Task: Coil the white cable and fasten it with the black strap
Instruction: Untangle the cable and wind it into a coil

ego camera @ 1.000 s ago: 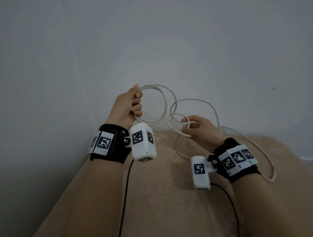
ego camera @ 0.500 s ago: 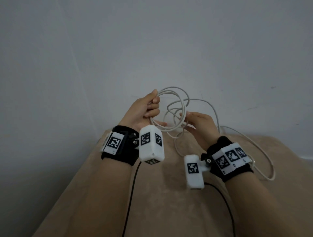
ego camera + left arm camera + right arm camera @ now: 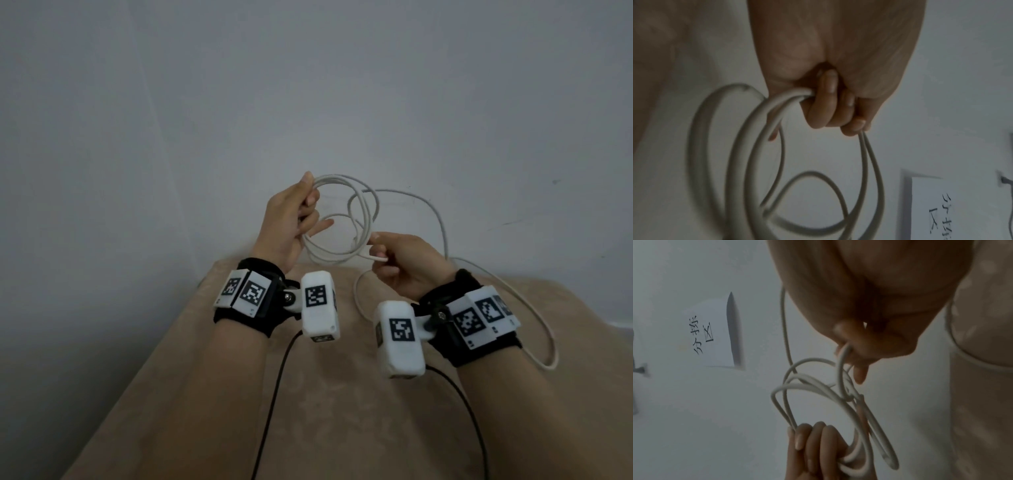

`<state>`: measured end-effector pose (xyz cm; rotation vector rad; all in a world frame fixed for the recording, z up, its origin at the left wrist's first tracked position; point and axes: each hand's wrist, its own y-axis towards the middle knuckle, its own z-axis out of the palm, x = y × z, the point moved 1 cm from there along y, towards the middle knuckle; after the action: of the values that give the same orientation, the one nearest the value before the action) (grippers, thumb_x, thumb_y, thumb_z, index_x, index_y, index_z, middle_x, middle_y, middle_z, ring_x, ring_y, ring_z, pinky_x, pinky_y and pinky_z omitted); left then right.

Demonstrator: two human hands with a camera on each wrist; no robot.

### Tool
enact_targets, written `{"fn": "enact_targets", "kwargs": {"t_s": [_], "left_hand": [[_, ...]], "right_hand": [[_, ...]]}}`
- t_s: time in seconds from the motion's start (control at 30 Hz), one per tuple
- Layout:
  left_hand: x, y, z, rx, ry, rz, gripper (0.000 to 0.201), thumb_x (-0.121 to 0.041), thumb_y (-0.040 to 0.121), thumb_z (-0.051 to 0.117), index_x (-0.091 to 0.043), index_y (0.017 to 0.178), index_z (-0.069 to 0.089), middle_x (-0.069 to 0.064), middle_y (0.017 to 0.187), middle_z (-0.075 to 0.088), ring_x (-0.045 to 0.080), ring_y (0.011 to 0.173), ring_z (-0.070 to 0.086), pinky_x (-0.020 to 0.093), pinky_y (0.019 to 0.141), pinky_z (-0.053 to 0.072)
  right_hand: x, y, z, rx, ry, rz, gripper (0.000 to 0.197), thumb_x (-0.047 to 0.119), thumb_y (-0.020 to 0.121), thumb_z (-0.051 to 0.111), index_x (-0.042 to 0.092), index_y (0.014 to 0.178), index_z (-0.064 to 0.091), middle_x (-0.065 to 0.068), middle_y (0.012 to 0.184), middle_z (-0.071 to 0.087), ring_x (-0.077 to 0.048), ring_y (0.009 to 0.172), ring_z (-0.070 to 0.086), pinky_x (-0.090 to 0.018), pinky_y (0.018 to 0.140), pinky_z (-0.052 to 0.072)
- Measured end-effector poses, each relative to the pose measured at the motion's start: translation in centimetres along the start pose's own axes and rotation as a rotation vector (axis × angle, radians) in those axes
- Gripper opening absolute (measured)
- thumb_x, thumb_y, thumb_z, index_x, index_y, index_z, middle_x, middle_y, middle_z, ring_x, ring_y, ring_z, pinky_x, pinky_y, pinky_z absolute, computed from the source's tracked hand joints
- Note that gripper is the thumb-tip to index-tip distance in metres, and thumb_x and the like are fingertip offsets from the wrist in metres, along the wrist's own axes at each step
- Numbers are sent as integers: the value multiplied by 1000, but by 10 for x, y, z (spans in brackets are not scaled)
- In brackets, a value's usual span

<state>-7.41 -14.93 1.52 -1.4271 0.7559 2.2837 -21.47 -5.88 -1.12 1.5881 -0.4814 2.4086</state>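
The white cable (image 3: 363,219) hangs in several loose loops between my hands, above a beige padded surface (image 3: 308,411). My left hand (image 3: 298,219) grips the gathered loops (image 3: 764,123) in its curled fingers (image 3: 826,104). My right hand (image 3: 394,260) pinches one strand (image 3: 842,363) at the coil's lower right. The rest of the cable (image 3: 534,325) trails right and down over the surface behind my right wrist. In the right wrist view the left hand (image 3: 818,447) shows at the bottom with the loops in it. No black strap is in view.
A pale grey wall (image 3: 308,85) stands close behind the hands. A paper sign with handwriting (image 3: 709,334) hangs on it. Black leads (image 3: 274,394) run from the wrist cameras down over the beige surface.
Both hands came together as a new loop passed into the left hand, then the right hand drew back down and right along the strand. The coil in the left hand has grown.
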Motion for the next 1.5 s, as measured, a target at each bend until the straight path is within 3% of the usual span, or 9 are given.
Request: {"fn": "enact_targets", "kwargs": {"t_s": [0.33,0.5,0.6,0.8,0.9,1.03,1.17,1.3,1.5], "left_hand": [[-5,-1,-7,174,-269,12,46,-33,99,42,-17,56,45,-10,41,26,4,34,20,60,88,50],[2,2,-15,105,-286,-73,44,-32,99,44,-16,58,44,-9,41,24,4,33,19,56,85,53],[1,2,-16,61,-107,-129,42,-31,99,46,-16,61,40,-9,43,24,4,34,17,50,85,55],[-4,-1,-7,40,302,-80,39,-34,99,47,-18,63,41,-10,49,21,5,36,19,25,52,43],[-10,-4,-6,100,360,-61,40,-34,99,47,-18,62,40,-8,52,21,5,39,17,18,41,24],[-22,-7,-3,198,336,-43,42,-32,99,46,-17,61,38,-10,49,24,4,38,16,18,39,14],[-26,-8,-4,214,241,-46,45,-33,98,46,-20,55,42,-9,49,22,3,35,17,17,42,37],[-22,-9,-7,249,113,-117,45,-28,97,47,-17,54,42,-8,48,19,3,33,16,40,71,59],[-36,-12,-16,259,95,-22,48,-31,98,43,-22,50,45,-10,47,23,2,33,19,26,51,54]], "right_hand": [[15,-24,-1,514,-134,174,35,13,87,43,8,72,74,7,40,30,0,34,26,-13,33,8],[11,-10,-6,150,-163,33,22,9,93,49,4,84,69,-1,55,45,-5,40,37,-14,32,25],[8,-2,-14,-116,-276,-44,11,14,93,55,6,92,63,-8,79,59,-14,64,55,-23,52,44],[15,-10,-13,-70,-522,-108,25,15,94,55,10,118,61,-7,119,60,-23,113,53,-35,91,45],[19,-13,-9,-127,-407,-263,18,7,93,51,10,100,68,-10,101,71,-22,99,65,-34,85,53],[19,-11,-12,-112,-383,-439,28,2,93,50,18,110,64,-4,106,67,-18,86,69,-30,75,57],[12,-9,-10,-46,-476,-438,18,2,90,60,13,101,68,-6,95,68,-15,69,69,-26,65,58],[12,-10,-17,-306,-545,-478,8,17,88,66,14,91,73,-4,71,70,-10,38,57,-20,43,47],[14,-7,-45,-536,-801,-359,16,25,92,60,16,96,72,2,63,68,-3,23,40,-18,39,39]]}}
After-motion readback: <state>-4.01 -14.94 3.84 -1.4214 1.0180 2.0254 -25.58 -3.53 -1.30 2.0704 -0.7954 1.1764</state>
